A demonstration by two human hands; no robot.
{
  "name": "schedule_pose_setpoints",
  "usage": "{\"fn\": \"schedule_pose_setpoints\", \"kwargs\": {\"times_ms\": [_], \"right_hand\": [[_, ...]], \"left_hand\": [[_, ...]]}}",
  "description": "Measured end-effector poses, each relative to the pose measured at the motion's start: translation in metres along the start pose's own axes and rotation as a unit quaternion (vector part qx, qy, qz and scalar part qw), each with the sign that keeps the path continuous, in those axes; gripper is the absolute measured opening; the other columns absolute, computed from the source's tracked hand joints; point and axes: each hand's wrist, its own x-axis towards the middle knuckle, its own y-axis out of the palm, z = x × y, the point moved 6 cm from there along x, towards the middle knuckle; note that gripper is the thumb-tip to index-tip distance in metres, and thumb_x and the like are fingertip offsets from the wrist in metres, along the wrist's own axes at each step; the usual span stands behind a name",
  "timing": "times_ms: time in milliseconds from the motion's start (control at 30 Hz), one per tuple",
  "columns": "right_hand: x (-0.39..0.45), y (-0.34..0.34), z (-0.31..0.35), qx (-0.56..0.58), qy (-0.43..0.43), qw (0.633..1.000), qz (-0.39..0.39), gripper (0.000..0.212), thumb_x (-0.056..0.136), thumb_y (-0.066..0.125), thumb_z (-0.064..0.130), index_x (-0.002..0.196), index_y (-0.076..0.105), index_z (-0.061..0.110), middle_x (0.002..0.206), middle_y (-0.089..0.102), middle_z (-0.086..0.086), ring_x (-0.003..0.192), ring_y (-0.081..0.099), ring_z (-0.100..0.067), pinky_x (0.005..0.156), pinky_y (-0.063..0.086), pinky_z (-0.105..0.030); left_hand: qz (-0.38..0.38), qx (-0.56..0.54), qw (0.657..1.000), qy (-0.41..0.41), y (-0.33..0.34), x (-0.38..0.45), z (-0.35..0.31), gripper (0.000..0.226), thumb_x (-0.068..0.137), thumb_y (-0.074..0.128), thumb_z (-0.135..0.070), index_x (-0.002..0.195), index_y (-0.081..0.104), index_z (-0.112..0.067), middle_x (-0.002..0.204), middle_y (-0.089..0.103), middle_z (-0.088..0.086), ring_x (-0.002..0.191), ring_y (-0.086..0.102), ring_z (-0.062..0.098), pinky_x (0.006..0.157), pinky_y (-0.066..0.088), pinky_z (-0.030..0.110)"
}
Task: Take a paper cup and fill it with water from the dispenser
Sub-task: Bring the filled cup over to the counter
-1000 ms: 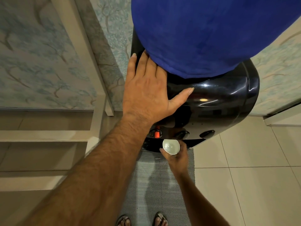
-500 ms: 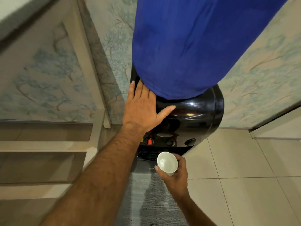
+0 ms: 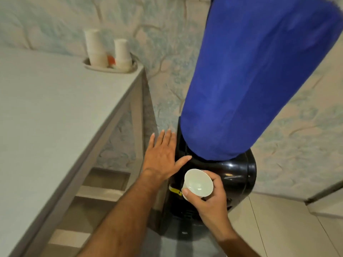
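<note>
My right hand (image 3: pixel 210 200) grips a white paper cup (image 3: pixel 198 183), held upright in front of the black water dispenser (image 3: pixel 234 175), level with its top. The cup's mouth faces the camera; a faint sheen shows at its bottom. My left hand (image 3: pixel 161 156) lies flat with fingers spread on the dispenser's left top edge, beside the big bottle wrapped in a blue cover (image 3: pixel 256 76). The taps are hidden behind the cup and my hand.
A pale table (image 3: pixel 55 112) stands at the left, its corner close to the dispenser. Two stacks of paper cups (image 3: pixel 107 51) sit in a round tray at its far corner. Patterned wall behind, tiled floor (image 3: pixel 282 229) at the right, a grey mat below.
My right hand has drawn the cup back from under the taps and raised it to the height of the dispenser's top. The view has tilted up, showing the table and cup stacks.
</note>
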Motion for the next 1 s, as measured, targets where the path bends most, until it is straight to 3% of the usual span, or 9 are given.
{"fn": "schedule_pose_setpoints", "kwargs": {"times_ms": [33,100,233,333,433,567,700,867,1000], "right_hand": [[0.008,0.006,0.013,0.009,-0.004,1.000,0.008,0.067,0.052,0.093,0.045,0.110,0.060,0.041,0.110,0.067,0.015,0.104,0.066,-0.018,0.077,0.061,-0.038],[0.025,0.019,0.040,0.021,-0.023,0.999,0.020,0.066,0.052,0.093,0.046,0.109,0.060,0.042,0.109,0.067,0.015,0.103,0.066,-0.016,0.073,0.060,-0.030],[0.060,0.046,0.084,0.031,-0.039,0.998,0.032,0.066,0.051,0.092,0.054,0.107,0.060,0.041,0.109,0.068,0.013,0.102,0.066,-0.012,0.078,0.056,-0.027],[0.084,0.071,0.110,0.033,-0.040,0.998,0.040,0.073,0.045,0.089,0.067,0.107,0.059,0.041,0.107,0.067,0.019,0.101,0.066,-0.008,0.077,0.057,-0.027],[0.101,0.100,0.137,0.037,-0.052,0.997,0.046,0.073,0.043,0.089,0.064,0.104,0.058,0.038,0.102,0.068,0.019,0.095,0.066,-0.003,0.071,0.056,-0.022],[0.114,0.142,0.162,0.048,-0.046,0.996,0.065,0.076,0.043,0.088,0.058,0.109,0.057,0.033,0.106,0.067,0.009,0.099,0.066,-0.011,0.080,0.057,-0.032],[0.112,0.192,0.183,0.067,-0.037,0.991,0.108,0.081,0.041,0.088,0.059,0.111,0.056,0.032,0.110,0.067,0.007,0.100,0.065,-0.011,0.077,0.053,-0.026],[0.100,0.250,0.197,0.061,-0.024,0.984,0.164,0.074,0.043,0.091,0.053,0.106,0.055,0.035,0.107,0.066,0.009,0.100,0.064,-0.012,0.080,0.056,-0.030],[0.086,0.281,0.196,0.033,-0.013,0.980,0.198,0.074,0.048,0.091,0.054,0.109,0.053,0.037,0.106,0.062,0.017,0.096,0.060,-0.004,0.071,0.049,-0.020]], "left_hand": [[-0.007,0.005,1.000,-0.010,-0.015,0.001,0.010,0.107,0.083,0.002,-0.084,0.161,0.008,-0.012,0.171,0.010,0.009,0.158,0.004,0.026,0.129,0.003,0.052],[-0.035,0.009,0.999,-0.029,-0.049,0.005,0.031,0.109,0.082,0.001,-0.085,0.161,0.009,-0.011,0.171,0.011,0.009,0.158,0.006,0.026,0.129,0.003,0.050],[-0.089,0.026,0.994,-0.059,-0.108,0.009,0.067,0.105,0.085,0.013,-0.085,0.161,0.014,-0.012,0.170,0.015,0.010,0.158,0.010,0.027,0.127,0.004,0.050],[-0.113,0.037,0.989,-0.090,-0.144,0.007,0.099,0.111,0.080,0.003,-0.088,0.161,0.015,-0.012,0.170,0.016,0.009,0.157,0.011,0.027,0.127,0.007,0.050],[-0.116,0.039,0.985,-0.120,-0.169,-0.003,0.135,0.111,0.081,0.004,-0.089,0.161,0.009,-0.013,0.171,0.009,0.009,0.158,0.007,0.028,0.129,0.008,0.051],[-0.093,0.036,0.982,-0.162,-0.183,-0.023,0.173,0.113,0.077,0.002,-0.089,0.161,-0.001,-0.014,0.171,-0.002,0.008,0.158,-0.003,0.027,0.129,0.001,0.049],[-0.085,0.025,0.975,-0.206,-0.191,-0.052,0.208,0.116,0.073,0.000,-0.091,0.161,-0.002,-0.014,0.171,-0.002,0.008,0.158,-0.004,0.027,0.129,0.000,0.049],[-0.068,0.029,0.963,-0.260,-0.191,-0.089,0.253,0.113,0.076,0.006,-0.090,0.162,0.000,-0.015,0.172,0.001,0.007,0.158,0.000,0.026,0.128,0.004,0.049],[-0.057,0.024,0.952,-0.299,-0.186,-0.118,0.282,0.113,0.076,0.009,-0.090,0.162,0.002,-0.016,0.172,0.004,0.006,0.158,0.003,0.025,0.128,0.006,0.048]]}}
